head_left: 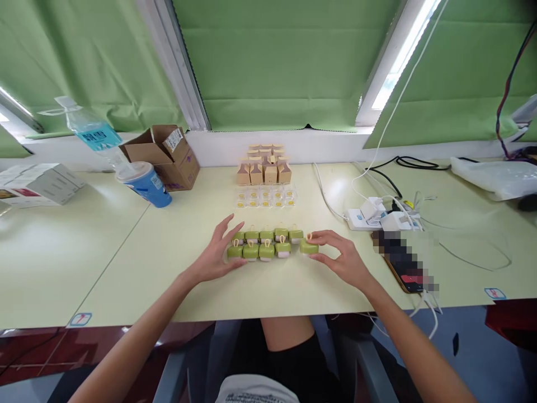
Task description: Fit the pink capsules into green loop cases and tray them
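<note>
Two rows of small green-and-white cases with cream loops (pixel 267 251) stand on the table in front of me. My right hand (pixel 338 258) pinches one green case (pixel 309 246) between thumb and fingers at the right end of the front row, slightly apart from its neighbour. At the left end, my left hand (pixel 216 254) is spread around the rows, thumb near the front corner and fingers near the back one. Whether it touches the cases I cannot tell. Behind them lie clear packs with yellow dots (pixel 265 196) and several small tan boxes (pixel 263 171).
On the left are an open cardboard box (pixel 178 168), a blue cup (pixel 149 184), a tilted bottle (pixel 98 134) and white boxes (pixel 42 184). To the right lie a power strip (pixel 361 219) with chargers and cables, a phone (pixel 400 263) and a plastic bag (pixel 486 176).
</note>
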A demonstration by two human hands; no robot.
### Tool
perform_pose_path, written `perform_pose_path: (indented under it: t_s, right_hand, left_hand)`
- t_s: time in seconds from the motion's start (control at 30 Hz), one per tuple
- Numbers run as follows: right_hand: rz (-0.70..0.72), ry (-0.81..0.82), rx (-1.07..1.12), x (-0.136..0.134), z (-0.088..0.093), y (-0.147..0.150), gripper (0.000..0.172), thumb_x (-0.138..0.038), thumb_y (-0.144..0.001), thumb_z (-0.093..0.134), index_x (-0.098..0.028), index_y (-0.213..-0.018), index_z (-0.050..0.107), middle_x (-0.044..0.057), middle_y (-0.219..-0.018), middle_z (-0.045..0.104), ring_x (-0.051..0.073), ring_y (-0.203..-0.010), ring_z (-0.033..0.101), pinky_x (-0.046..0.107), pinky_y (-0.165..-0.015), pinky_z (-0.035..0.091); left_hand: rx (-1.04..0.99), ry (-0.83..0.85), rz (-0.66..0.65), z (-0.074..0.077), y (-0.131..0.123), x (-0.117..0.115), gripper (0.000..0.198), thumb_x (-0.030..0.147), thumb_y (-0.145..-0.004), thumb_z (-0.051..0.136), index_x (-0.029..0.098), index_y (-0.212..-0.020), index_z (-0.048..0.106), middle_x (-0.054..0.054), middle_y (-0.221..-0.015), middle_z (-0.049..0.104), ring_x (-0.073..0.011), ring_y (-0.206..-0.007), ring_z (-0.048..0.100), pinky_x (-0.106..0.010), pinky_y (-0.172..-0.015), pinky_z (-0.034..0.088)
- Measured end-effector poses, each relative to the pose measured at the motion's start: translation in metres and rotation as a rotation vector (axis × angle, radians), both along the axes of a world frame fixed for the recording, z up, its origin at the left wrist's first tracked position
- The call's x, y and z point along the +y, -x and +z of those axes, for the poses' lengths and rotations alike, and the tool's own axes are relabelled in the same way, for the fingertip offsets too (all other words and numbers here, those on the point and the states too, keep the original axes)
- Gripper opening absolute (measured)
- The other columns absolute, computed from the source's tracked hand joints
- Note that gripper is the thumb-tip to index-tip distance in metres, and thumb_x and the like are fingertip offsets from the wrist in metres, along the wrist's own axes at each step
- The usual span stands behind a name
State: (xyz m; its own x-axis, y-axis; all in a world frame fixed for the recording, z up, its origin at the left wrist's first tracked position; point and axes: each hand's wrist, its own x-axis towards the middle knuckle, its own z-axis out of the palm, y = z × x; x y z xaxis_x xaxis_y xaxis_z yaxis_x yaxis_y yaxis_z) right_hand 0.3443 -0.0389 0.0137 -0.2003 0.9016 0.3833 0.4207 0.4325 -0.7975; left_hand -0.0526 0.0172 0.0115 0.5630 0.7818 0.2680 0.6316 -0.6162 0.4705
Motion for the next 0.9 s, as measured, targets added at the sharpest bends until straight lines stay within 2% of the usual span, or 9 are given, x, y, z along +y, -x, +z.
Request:
perform_pose_path:
  t_s: [0.07,0.13,0.3,0.43,0.5,0.63,0.73,0.83,0.9]
  right_hand:
    - [0.012,-0.058,-0.093,-0.002,-0.018,0.002,0.025,-0.044,-0.097,0.084,-0.033,-0.12,0.084,0.011,-0.131,0.078,0.033,-0.124,0.077,0.061,-0.11,0.065]
    - [0.025,-0.124,-0.149,0.0,-0.031,0.008,0.023,-0.042,-0.103,0.077,-0.031,-0.122,0.083,0.012,-0.135,0.075,0.033,-0.124,0.077,0.059,-0.107,0.067]
    - [-0.01,-0.226,-0.237,0.004,-0.048,0.017,0.03,-0.033,-0.106,0.07,-0.03,-0.135,0.076,0.013,-0.137,0.068,0.032,-0.127,0.074,0.057,-0.108,0.068]
    - [-0.031,-0.24,-0.223,0.004,-0.053,0.019,0.029,-0.035,-0.107,0.071,-0.03,-0.136,0.075,0.013,-0.143,0.06,0.027,-0.114,0.077,0.054,-0.105,0.069]
    - [-0.022,-0.258,-0.216,0.004,-0.053,0.019,0.026,-0.035,-0.108,0.069,-0.03,-0.133,0.076,0.013,-0.139,0.06,0.027,-0.115,0.076,0.053,-0.105,0.069]
    - [-0.031,-0.296,-0.23,0.004,-0.043,0.014,0.033,-0.038,-0.108,0.071,-0.03,-0.14,0.073,0.014,-0.137,0.063,0.029,-0.121,0.075,0.05,-0.101,0.07]
    - [-0.123,-0.377,-0.196,0.012,-0.025,0.008,0.019,-0.033,-0.11,0.066,-0.026,-0.123,0.078,0.013,-0.126,0.071,0.028,-0.115,0.076,0.047,-0.094,0.068]
    - [-0.14,-0.44,-0.152,0.042,-0.002,0.005,0.021,-0.03,-0.111,0.063,-0.024,-0.096,0.076,0.008,-0.1,0.076,0.023,-0.093,0.076,0.042,-0.085,0.064]
    - [-0.151,-0.417,-0.123,0.073,0.01,0.008,0.026,-0.036,-0.11,0.063,-0.024,-0.091,0.076,0.008,-0.1,0.077,0.022,-0.09,0.075,0.04,-0.081,0.062]
  left_hand:
    - [-0.023,0.045,0.025,-0.018,-0.002,-0.006,0.102,0.066,-0.098,0.074,0.034,-0.179,0.022,-0.019,-0.189,0.002,-0.0466,-0.176,0.014,-0.069,-0.137,0.034]
    - [-0.058,0.066,0.042,-0.031,-0.007,-0.006,0.099,0.066,-0.1,0.073,0.036,-0.179,0.021,-0.018,-0.188,-0.003,-0.0467,-0.177,0.01,-0.07,-0.138,0.032]
    - [-0.114,0.042,0.047,-0.044,-0.013,-0.001,0.08,0.06,-0.103,0.071,0.036,-0.173,0.04,-0.015,-0.186,0.01,-0.0443,-0.174,0.025,-0.067,-0.139,0.034]
    - [-0.129,0.02,0.024,-0.045,-0.012,0.002,0.074,0.059,-0.102,0.073,0.034,-0.168,0.049,-0.015,-0.184,0.017,-0.0442,-0.172,0.03,-0.067,-0.138,0.037]
    - [-0.136,0.018,0.023,-0.044,-0.012,0.001,0.074,0.058,-0.102,0.073,0.034,-0.168,0.049,-0.015,-0.183,0.02,-0.0432,-0.172,0.03,-0.067,-0.138,0.036]
    - [-0.155,0.017,0.003,-0.038,-0.009,-0.004,0.084,0.059,-0.101,0.074,0.035,-0.173,0.038,-0.015,-0.185,0.019,-0.0421,-0.174,0.024,-0.067,-0.138,0.036]
    - [-0.242,-0.064,0.092,-0.029,-0.003,0.008,0.068,0.055,-0.107,0.065,0.032,-0.168,0.046,-0.016,-0.179,0.035,-0.0387,-0.171,0.032,-0.067,-0.137,0.037]
    - [-0.354,-0.167,0.32,-0.02,0.003,0.045,0.041,0.045,-0.107,0.063,0.026,-0.143,0.068,-0.015,-0.151,0.058,-0.0333,-0.152,0.055,-0.06,-0.125,0.053]
    - [-0.412,-0.176,0.407,-0.017,0.004,0.079,0.038,0.038,-0.098,0.071,0.024,-0.133,0.072,-0.014,-0.14,0.059,-0.0309,-0.139,0.062,-0.052,-0.111,0.064]
